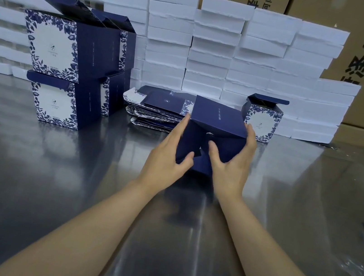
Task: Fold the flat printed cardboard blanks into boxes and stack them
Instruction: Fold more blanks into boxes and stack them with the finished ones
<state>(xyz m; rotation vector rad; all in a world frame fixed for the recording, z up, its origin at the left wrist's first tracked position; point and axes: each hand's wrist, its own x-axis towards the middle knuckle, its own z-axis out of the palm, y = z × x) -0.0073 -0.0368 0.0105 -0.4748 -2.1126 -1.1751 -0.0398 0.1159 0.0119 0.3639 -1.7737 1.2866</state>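
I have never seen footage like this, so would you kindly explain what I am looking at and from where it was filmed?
There is no machine here: a camera worn on a person's head looks down at their own bare hands. The left hand and right hand grip a half-folded navy box over a shiny metal table. Behind it lies a pile of flat printed blanks. To the left, finished boxes are stacked; one more folded box stands to the right. White foam blocks line the back.

Glossy, reflective stainless-steel table top [49,188]; matt navy printed cardboard box [217,122]; rough-edged white foam slabs [210,58] behind.
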